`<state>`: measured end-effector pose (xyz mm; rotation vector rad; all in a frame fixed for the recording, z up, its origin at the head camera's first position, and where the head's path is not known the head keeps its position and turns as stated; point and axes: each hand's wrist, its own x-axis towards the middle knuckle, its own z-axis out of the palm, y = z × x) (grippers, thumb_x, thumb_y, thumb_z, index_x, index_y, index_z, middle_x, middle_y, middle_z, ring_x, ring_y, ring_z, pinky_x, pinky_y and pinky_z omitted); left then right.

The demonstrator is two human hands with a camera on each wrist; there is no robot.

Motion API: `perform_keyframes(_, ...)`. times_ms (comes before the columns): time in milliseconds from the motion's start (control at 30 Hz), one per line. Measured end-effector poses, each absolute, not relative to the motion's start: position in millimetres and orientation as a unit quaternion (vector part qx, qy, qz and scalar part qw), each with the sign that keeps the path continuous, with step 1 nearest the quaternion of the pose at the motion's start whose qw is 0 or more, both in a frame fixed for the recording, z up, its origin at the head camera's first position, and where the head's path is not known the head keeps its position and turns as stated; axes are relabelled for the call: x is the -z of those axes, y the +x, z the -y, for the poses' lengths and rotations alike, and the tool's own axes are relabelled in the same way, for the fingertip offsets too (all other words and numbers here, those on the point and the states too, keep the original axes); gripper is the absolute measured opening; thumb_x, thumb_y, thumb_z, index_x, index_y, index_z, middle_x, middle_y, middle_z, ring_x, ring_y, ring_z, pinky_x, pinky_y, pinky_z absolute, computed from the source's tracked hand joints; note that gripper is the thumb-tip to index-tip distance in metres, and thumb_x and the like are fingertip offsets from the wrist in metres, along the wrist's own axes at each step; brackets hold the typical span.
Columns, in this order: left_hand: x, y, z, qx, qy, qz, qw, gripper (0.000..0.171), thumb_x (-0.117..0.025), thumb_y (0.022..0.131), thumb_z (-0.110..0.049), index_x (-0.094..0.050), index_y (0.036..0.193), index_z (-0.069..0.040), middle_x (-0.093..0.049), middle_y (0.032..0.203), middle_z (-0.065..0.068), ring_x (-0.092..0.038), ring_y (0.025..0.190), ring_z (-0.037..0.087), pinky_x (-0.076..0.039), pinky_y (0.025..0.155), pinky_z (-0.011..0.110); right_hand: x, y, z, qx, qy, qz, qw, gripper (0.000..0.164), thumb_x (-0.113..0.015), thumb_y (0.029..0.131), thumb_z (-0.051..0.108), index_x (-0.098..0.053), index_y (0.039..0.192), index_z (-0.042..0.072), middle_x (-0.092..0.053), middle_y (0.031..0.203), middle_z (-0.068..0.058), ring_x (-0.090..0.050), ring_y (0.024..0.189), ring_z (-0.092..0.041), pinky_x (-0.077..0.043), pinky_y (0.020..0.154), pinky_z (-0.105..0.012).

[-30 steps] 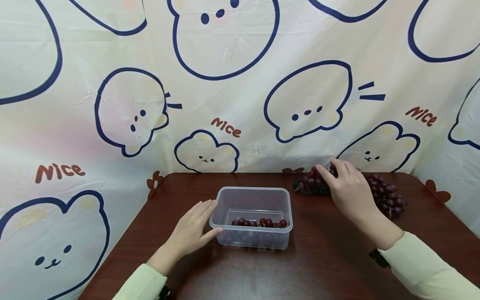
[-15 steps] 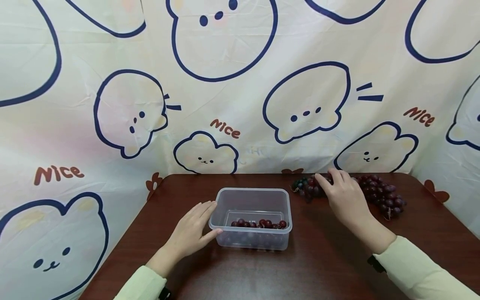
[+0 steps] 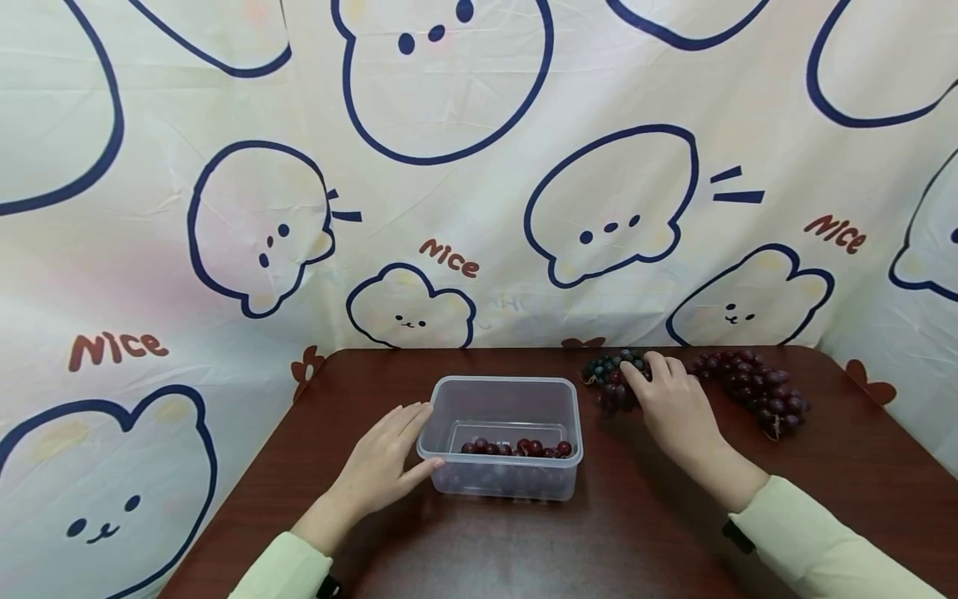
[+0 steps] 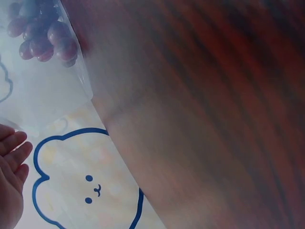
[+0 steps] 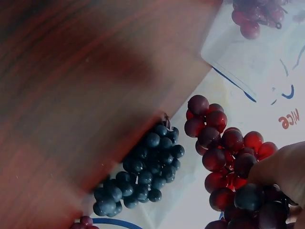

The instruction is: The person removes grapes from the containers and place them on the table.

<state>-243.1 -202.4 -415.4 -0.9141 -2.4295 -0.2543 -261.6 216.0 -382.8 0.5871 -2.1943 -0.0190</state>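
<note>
My left hand (image 3: 383, 456) rests against the left side of a clear plastic container (image 3: 505, 380), fingers straight and thumb at the near rim. A bunch of red grapes (image 3: 530, 448) lies inside it. My right hand (image 3: 677, 409) grips another bunch of red grapes (image 3: 614, 394) at the back of the table. In the right wrist view this bunch (image 5: 214, 157) dangles from the fingers, part of it hidden by the hand (image 5: 283, 171). Behind it lies a bunch of dark blue-black grapes (image 3: 597, 368).
A large purple grape bunch (image 3: 756, 387) lies at the back right of the brown table (image 3: 479, 549), right of my right hand. A cartoon-printed cloth (image 3: 494, 200) hangs behind and at both sides. The container stands left of the loose bunches.
My right hand has moved left and slightly nearer, carrying the red grape bunch. More of the dark and purple bunches shows. The left hand and container have stayed put.
</note>
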Motion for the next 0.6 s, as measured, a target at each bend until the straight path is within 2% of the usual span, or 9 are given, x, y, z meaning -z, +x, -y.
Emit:
perform_keyframes(233,415.7,-243.3,202.6,0.098,-0.345,0.894,0.270,0.076,-0.051,0.093,-0.060,-0.054,0.134,0.004,-0.055,0.135,0.018,-0.051,0.126,0.031,-0.036,0.108,0.048,393.5,-260.8,-210.5,0.020,0.224,0.883,0.412,0.050,-0.083,0.064,-0.007,-0.066,0.111,-0.001,-0.056,0.102,-0.031,-0.058,0.081,-0.046,-0.053,0.048,-0.050)
perform_keyframes(600,415.4,-243.1,201.8,0.098,-0.345,0.893,0.273,0.080,-0.041,0.095,-0.065,-0.055,0.134,0.003,-0.056,0.134,0.017,-0.051,0.125,0.030,-0.034,0.109,0.046,402.9,-257.9,-208.2,0.024,0.208,0.898,0.388,0.041,-0.075,0.071,-0.007,-0.065,0.111,-0.002,-0.056,0.097,-0.029,-0.057,0.075,-0.044,-0.050,0.042,-0.047)
